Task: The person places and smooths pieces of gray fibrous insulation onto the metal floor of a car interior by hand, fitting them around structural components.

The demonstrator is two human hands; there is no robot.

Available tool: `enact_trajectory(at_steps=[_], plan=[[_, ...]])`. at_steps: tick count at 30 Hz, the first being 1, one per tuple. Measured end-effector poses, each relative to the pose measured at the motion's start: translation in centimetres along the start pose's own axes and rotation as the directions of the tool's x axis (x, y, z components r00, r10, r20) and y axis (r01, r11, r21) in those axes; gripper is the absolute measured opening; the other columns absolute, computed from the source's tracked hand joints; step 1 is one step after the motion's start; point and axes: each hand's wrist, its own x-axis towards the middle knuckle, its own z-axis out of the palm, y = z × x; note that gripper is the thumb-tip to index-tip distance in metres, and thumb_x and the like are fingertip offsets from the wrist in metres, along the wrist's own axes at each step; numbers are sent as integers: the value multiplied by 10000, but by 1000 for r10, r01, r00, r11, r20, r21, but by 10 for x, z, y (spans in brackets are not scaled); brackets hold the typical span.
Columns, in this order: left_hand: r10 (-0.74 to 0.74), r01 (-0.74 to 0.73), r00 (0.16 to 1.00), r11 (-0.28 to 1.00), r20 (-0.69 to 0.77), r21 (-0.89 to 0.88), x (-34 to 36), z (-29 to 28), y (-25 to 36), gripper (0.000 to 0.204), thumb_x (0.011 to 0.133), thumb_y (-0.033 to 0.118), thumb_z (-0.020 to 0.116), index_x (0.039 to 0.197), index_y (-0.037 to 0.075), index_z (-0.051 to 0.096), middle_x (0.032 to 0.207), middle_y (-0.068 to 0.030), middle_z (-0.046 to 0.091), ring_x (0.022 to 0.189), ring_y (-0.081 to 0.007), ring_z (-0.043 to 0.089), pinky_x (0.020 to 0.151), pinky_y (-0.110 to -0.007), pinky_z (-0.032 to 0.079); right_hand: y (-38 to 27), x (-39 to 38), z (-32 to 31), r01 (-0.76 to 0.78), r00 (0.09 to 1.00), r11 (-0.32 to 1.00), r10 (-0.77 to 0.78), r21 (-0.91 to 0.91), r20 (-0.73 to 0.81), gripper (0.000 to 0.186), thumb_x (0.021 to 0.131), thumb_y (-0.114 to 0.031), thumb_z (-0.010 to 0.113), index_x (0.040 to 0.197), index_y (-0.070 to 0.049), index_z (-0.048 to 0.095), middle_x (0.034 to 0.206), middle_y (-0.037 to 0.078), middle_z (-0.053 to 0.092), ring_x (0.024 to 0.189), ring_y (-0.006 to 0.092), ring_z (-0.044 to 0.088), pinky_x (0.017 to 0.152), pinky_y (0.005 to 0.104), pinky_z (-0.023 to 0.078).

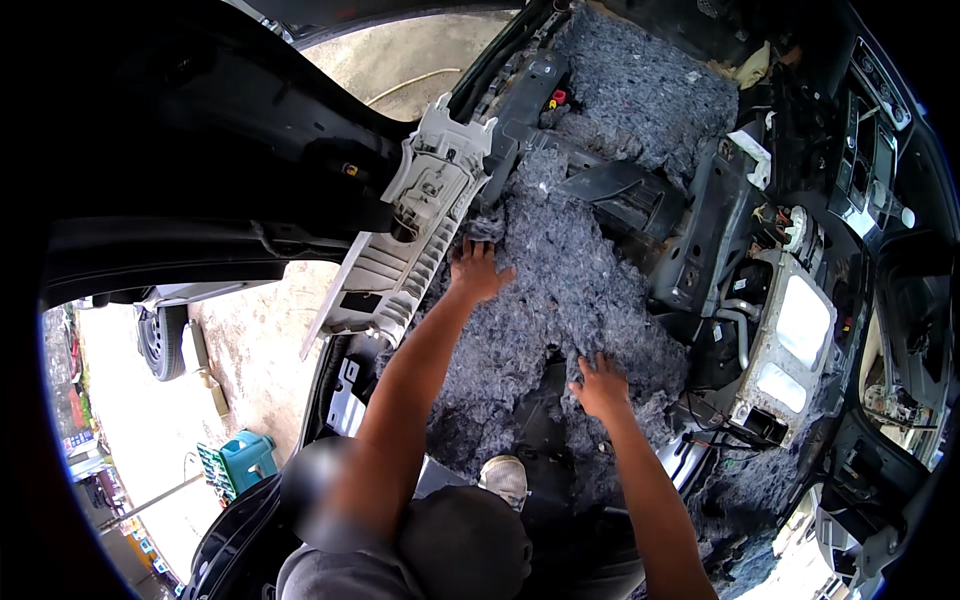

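Inside a stripped car body, a grey fibrous felt mat (pixel 540 240) covers the floor. My left hand (pixel 480 271) lies on its left part, beside a pale plastic trim panel (pixel 425 215), with fingers spread. On the nearer part of the felt, my right hand (pixel 602 388) rests with its fingers apart, next to a split where a dark surface (pixel 545 400) shows. Neither hand appears to grip anything, though the fingertips partly sink against the felt. My shoe (pixel 503 480) stands at the near edge of the mat.
A black plastic duct (pixel 630 195) crosses the felt ahead. At the right are a metal-framed console unit (pixel 790 330) and loose wires (pixel 710 430). Another felt piece (pixel 650 90) lies farther off. Outside the door opening stand a teal container (pixel 248 460) and a wheel (pixel 162 340).
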Motion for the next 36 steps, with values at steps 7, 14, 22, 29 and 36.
enact_trajectory(at_steps=[7,14,22,29,36], plan=[[29,-20,969,999,-245,39,-3,25,6,868,954,714,340,1551,86,295,1555,-191,327,1451,-415,253,1171,-549,215,36,-43,48,7,1000,988,-12,-154,-28,535,930,-514,595,1247,-90,666,1625,132,239,1406,385,354,1145,590,268],[-187,195,979,975,-78,110,27,5,-9,956,921,783,286,1551,64,281,1563,-152,351,1340,-373,467,1055,-528,428,44,-53,53,45,999,993,-45,-110,3,582,900,-493,638,1287,-58,624,1600,146,302,1460,345,286,1199,529,195],[-74,42,960,992,-269,-121,11,-9,7,743,939,548,542,1493,73,403,1502,-195,426,1344,-386,445,1046,-512,411,74,-25,46,38,994,999,-35,-32,101,616,901,-499,641,1354,-88,572,1516,142,437,1471,315,281,1206,462,206],[-8,-133,897,948,-442,-288,16,6,16,716,952,436,589,1527,83,351,1508,-175,417,1399,-441,336,1112,-547,340,72,-24,51,100,994,995,-99,-13,55,621,882,-467,677,1345,-69,562,1472,138,485,1451,315,316,1211,454,213],[37,-74,996,868,-83,-491,57,-11,8,781,956,596,484,1534,91,339,1549,-172,380,1451,-451,251,1188,-506,265,82,-29,62,115,993,993,-116,-38,-18,657,874,-466,676,1376,-65,537,1464,147,484,1442,322,319,1201,465,218]])
